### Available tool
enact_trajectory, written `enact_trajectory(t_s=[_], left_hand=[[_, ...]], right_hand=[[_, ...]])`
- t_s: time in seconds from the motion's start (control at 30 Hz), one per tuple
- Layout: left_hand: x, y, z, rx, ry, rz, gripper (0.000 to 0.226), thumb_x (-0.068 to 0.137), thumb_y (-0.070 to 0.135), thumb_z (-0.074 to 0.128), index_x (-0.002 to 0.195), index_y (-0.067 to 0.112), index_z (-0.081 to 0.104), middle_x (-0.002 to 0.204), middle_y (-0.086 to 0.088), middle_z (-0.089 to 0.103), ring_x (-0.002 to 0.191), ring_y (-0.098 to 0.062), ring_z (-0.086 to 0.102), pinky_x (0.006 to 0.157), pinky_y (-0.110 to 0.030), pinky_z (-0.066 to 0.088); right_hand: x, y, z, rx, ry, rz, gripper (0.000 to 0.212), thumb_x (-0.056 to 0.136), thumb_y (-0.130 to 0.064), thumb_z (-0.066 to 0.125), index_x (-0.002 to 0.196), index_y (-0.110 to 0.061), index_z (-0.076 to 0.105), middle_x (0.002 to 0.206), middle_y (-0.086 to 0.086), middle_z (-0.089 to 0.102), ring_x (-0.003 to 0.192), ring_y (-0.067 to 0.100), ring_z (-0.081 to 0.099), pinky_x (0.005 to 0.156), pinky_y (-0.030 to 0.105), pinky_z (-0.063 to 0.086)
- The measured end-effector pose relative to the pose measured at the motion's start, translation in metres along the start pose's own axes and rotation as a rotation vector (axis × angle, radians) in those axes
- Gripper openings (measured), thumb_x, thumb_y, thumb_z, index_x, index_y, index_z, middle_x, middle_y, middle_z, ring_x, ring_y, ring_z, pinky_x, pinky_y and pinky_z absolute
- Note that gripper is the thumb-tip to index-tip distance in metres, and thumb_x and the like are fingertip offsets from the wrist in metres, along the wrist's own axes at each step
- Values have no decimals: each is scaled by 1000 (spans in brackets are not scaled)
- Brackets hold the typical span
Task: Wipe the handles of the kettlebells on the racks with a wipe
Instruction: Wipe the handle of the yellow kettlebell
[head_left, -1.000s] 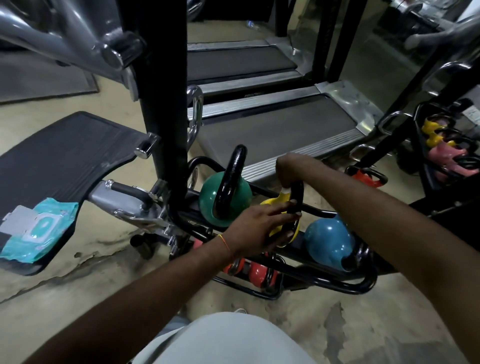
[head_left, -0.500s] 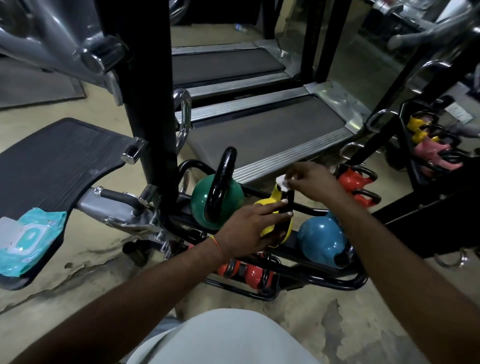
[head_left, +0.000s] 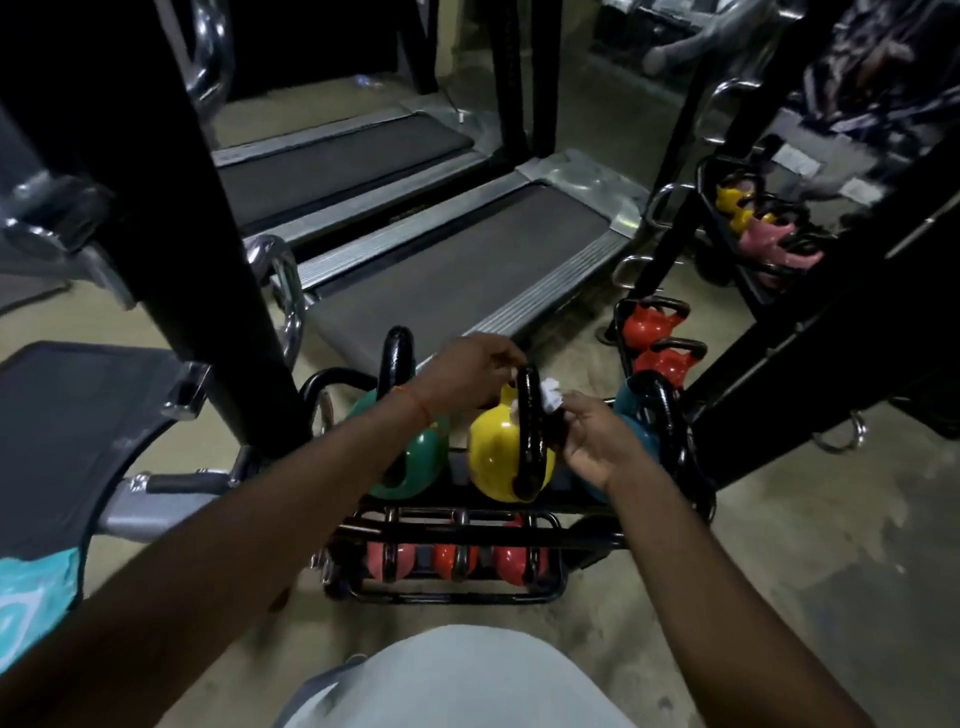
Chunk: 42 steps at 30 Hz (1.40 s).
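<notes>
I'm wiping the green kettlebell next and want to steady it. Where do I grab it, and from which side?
Grip the green kettlebell by the top arc of its handle, coming straight down from above. The handle stands upright as a loop with its top free, while the post crowds its left and the yellow kettlebell its right.

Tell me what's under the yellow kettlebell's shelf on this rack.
A lower tier with a pink kettlebell and two red kettlebells. The upper rack bars cover their tops, so the handles only partly show; anything further back is hidden.
</notes>
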<state>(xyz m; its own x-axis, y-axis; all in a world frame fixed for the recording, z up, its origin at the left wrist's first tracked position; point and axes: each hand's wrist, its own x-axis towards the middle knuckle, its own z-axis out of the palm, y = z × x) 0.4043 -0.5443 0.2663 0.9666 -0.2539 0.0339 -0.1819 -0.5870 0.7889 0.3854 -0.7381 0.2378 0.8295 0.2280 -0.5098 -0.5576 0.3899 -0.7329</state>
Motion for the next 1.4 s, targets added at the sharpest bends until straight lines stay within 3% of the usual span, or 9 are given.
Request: enact_trajectory(t_s=[0.23, 0.43, 0.6, 0.7, 0.87, 1.03, 1.1, 1.23, 1.4], left_hand=[[51, -18, -15, -120, -185, -214, 21, 93, 21, 62, 114, 25, 63, 112, -9, 68, 91, -19, 65, 81, -29, 54], [59, -20, -17, -90, -287, -140, 13, 94, 19, 63, 103, 21, 72, 87, 1, 67, 74, -9, 57, 69, -22, 46], [62, -20, -16, -73, -238, -109, 11, 90, 17, 68, 98, 13, 74, 69, 7, 62, 48, 6, 51, 48, -10, 39], [60, -23, -16, -46, -261, -63, 18, 86, 27, 74, 100, 16, 76, 85, 3, 71, 67, 3, 60, 60, -15, 47], [53, -22, -16, 129, -230, 95, 19, 84, 31, 75, 102, 24, 77, 98, 4, 74, 92, -10, 67, 79, -24, 50], [37, -17, -11, 198, -78, 350, 17, 85, 21, 74, 100, 16, 77, 100, -1, 75, 89, -17, 68, 78, -27, 52], [32, -19, -7, 253, -83, 430, 16, 86, 22, 68, 98, 15, 78, 98, -2, 75, 88, -22, 68, 77, -33, 54], [31, -21, -8, 196, -87, 386, 15, 88, 22, 70, 100, 18, 78, 97, 0, 75, 86, -17, 67, 77, -31, 53], [36, -21, -8, 141, -95, 344, 14, 85, 22, 75, 99, 19, 78, 95, 1, 74, 77, -5, 63, 74, -19, 49]], right_hand=[[11, -3, 30, -60, 196, -39, 13, 89, 1, 51, 88, -5, 62, 92, 16, 68, 78, 25, 67, 65, 30, 56], [-26, 17, 23, -801, 382, -525, 14, 84, -30, 78, 95, -24, 72, 94, -3, 71, 86, 10, 68, 73, 24, 55], [0, 16, 54, -1678, 551, -890, 25, 76, -25, 69, 100, -18, 71, 94, 6, 55, 90, 28, 54, 77, 40, 46], [-14, 31, 53, -1899, 545, -1012, 22, 69, -19, 76, 90, -18, 70, 93, 5, 56, 88, 28, 53, 75, 41, 45], [-41, 44, 27, -1374, 496, -987, 9, 80, -19, 70, 89, -20, 70, 93, -4, 60, 84, 11, 56, 73, 20, 44], [-16, 28, 37, -194, 352, -245, 15, 98, -13, 56, 90, -17, 67, 84, 1, 72, 88, 19, 64, 79, 30, 52], [-9, 21, 39, 2, 302, -107, 21, 101, -6, 48, 92, -12, 67, 80, 4, 73, 86, 20, 67, 71, 26, 55], [-33, 23, 29, -75, 216, -101, 15, 99, -9, 52, 99, -8, 67, 86, 8, 75, 78, 21, 72, 62, 27, 56], [-54, 41, 30, -533, 442, -477, 10, 80, -12, 79, 88, -10, 74, 92, 5, 74, 83, 15, 69, 72, 24, 54]])
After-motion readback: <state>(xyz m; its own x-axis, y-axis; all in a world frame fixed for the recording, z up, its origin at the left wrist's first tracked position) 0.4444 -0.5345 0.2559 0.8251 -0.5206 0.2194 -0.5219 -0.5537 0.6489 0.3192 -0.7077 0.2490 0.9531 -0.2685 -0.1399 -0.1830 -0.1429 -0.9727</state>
